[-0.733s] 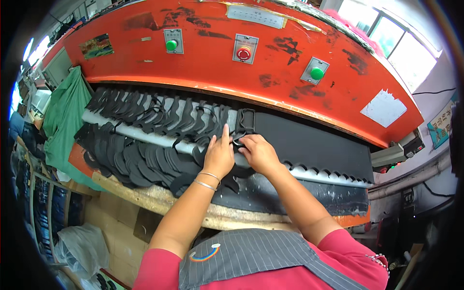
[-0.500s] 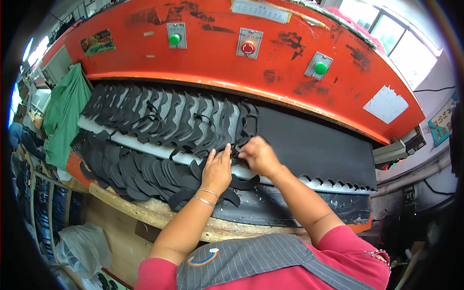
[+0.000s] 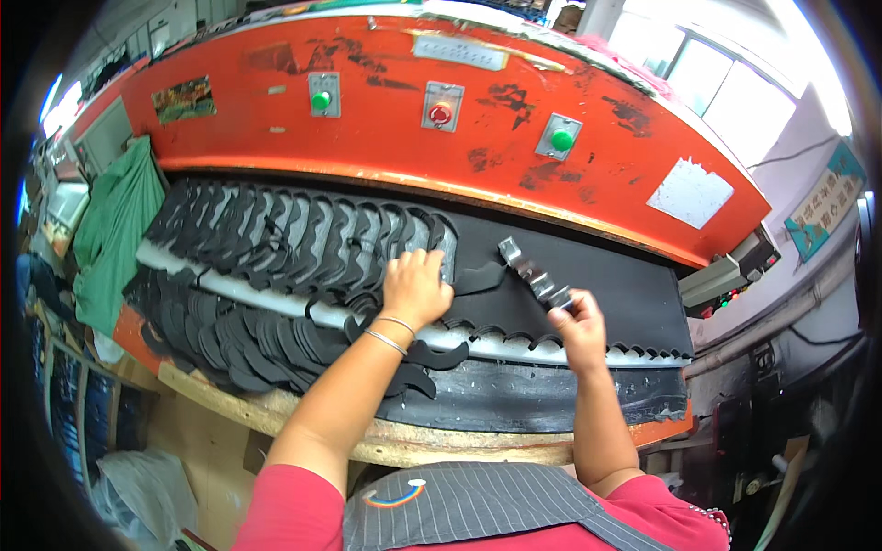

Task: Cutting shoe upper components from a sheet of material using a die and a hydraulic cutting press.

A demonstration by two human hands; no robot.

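Observation:
A cutting die (image 3: pixel 535 273), narrow and metallic with a wavy outline, is held up at a slant by its lower end in my right hand (image 3: pixel 582 332), above the black foam sheet (image 3: pixel 588 275). My left hand (image 3: pixel 418 286) presses on the cut edge of the sheet, fingers curled down; what lies under its fingertips is hidden. A curved black cut piece (image 3: pixel 480 279) rests just right of that hand. Left of it runs a row of wavy black strips (image 3: pixel 312 234) with grey gaps between them. Nearer me, many crescent-shaped black pieces (image 3: pixel 266 340) are heaped.
Behind the sheet rises the orange machine beam (image 3: pixel 386 147) with two green buttons and a red one. A whitish board edge (image 3: pixel 533 351) crosses in front of the sheet. A wooden ledge (image 3: pixel 432 450) borders the near side; a green cloth (image 3: pixel 124 207) hangs at left.
My right hand has lifted the die off the sheet and carried it right, uncovering a curved piece. My left hand has moved up onto the cut edge and curled its fingers.

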